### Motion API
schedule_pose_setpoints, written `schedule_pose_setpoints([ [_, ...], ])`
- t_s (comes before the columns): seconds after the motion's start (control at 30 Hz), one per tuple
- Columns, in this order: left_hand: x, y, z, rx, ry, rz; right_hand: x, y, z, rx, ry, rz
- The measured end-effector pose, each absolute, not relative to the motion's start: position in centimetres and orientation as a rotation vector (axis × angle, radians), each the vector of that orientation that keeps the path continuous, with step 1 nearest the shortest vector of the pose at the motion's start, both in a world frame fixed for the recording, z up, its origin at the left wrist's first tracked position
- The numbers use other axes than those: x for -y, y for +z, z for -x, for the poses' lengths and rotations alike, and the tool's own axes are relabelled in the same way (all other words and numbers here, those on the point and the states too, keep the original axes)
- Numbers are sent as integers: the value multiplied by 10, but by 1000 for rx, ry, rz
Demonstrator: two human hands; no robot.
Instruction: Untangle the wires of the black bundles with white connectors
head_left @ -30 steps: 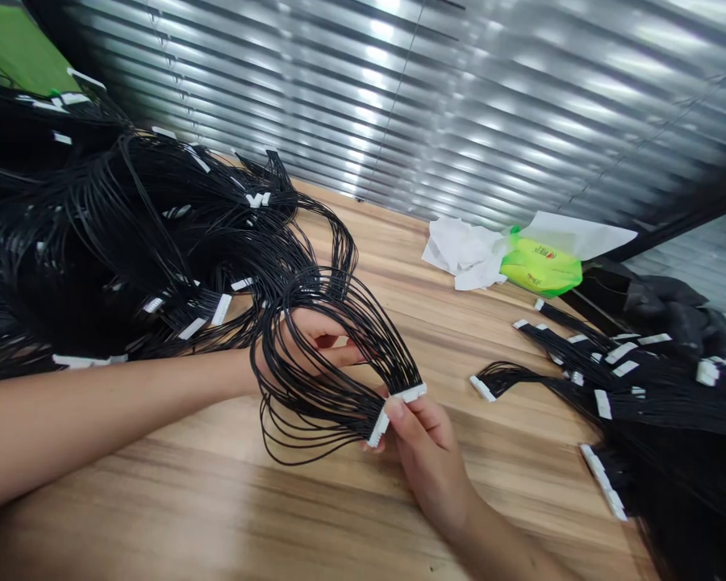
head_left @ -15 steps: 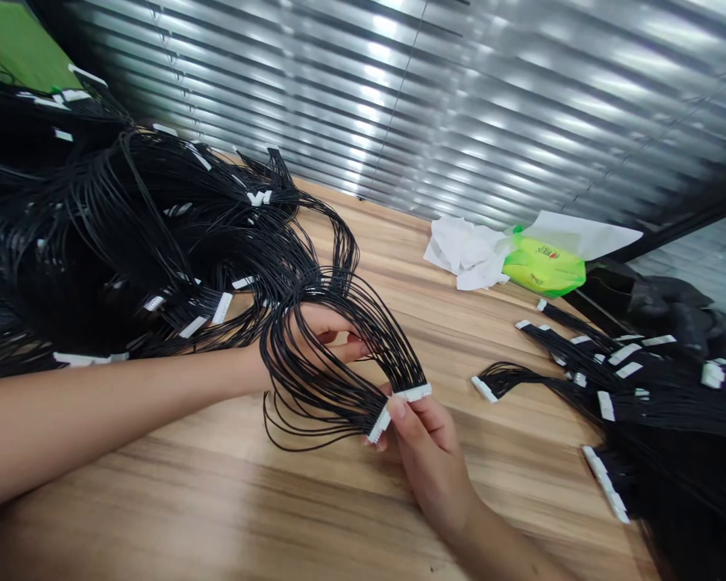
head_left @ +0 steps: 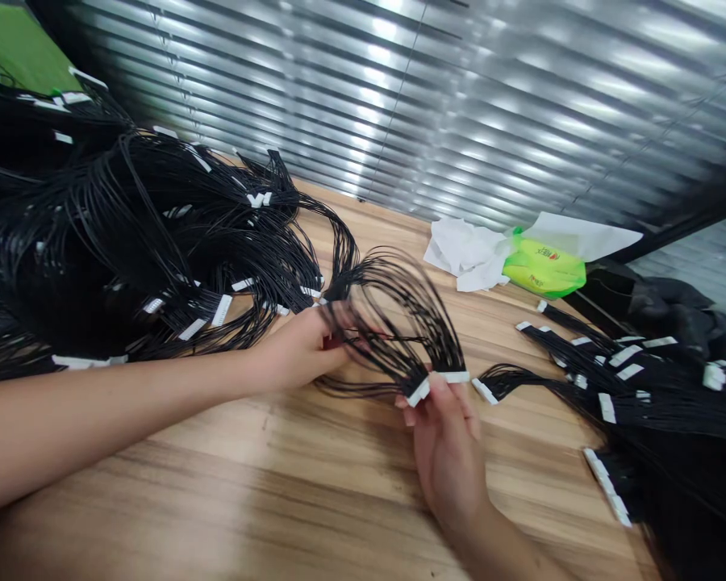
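A wire harness (head_left: 441, 327) of many thin black wires arches above the table, smeared by motion. My right hand (head_left: 451, 452) is closed on its white connectors (head_left: 419, 392), pinching two of them under the thumb so that they sit at an angle to each other. Beneath the left side of the arch is my left hand (head_left: 299, 343), its fingers curled in among the wires. Strands and blur cover those fingertips, so their grip does not show. Just left of this hand lies a large heap of black wire harnesses (head_left: 139, 234) with white connectors.
More black harnesses (head_left: 659, 411) lie at the right, one connector end (head_left: 485, 390) close to my right hand. Crumpled white tissue (head_left: 465, 252) and a green tissue pack (head_left: 544, 266) rest at the back. Metallic blinds (head_left: 363, 105) border the far edge of the wooden table (head_left: 218, 500).
My right hand has moved right and slightly up with the connectors. The harness wires have drawn rightward off the back of my left hand, which has moved only a little.
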State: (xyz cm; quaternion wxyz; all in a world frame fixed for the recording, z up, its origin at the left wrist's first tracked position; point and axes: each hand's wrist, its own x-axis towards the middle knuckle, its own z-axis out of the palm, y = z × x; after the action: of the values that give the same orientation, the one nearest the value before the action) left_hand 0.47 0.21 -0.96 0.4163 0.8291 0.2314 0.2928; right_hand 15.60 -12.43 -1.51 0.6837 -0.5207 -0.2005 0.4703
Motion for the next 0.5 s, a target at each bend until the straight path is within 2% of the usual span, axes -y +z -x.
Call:
schedule_pose_setpoints([
  [0.13,-2,-8,-3,-729,570,-2145,120,-15,-159,408,918,1156],
  [0.5,3,-6,1,-725,741,-2581,120,-14,-158,397,928,1122],
])
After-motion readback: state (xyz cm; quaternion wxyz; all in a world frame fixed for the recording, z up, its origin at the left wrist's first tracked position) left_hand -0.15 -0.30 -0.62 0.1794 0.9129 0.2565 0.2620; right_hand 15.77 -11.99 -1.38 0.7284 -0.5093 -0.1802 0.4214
